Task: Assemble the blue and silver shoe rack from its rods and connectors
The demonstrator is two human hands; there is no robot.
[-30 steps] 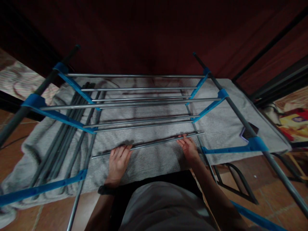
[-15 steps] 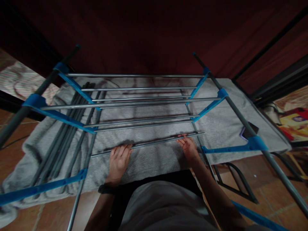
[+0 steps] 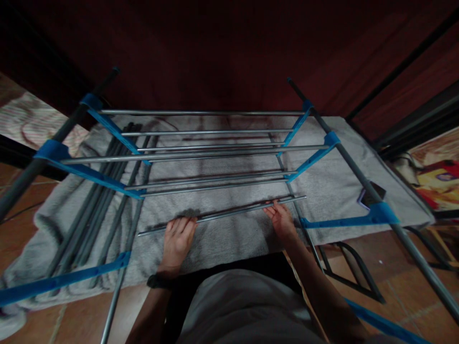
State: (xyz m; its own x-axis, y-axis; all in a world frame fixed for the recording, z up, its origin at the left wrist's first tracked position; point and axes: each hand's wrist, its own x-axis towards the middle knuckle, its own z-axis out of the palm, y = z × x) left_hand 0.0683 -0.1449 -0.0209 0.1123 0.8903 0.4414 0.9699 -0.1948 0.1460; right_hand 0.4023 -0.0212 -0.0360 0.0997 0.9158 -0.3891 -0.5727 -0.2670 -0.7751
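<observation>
Between my two hands a thin grey metal tube lies slanted, its left end lower in view than its right. My left hand wraps over the tube left of its middle. Farther right, the fingers of my right hand pinch the tube close to its right end. Around it stands a rack frame with blue plastic brackets and several fitted crossbars. Nearest the tube are a lower left bracket and a lower right bracket, neither joined to it.
Several loose grey tubes lie on the grey blanket at left. A small dark object with a purple edge rests at right. A black metal frame stands on the tiled floor. Dark red fabric hangs behind.
The tube has shifted very slightly to the right in my hands. Both hands keep nearly the same place, and the rack has not moved.
</observation>
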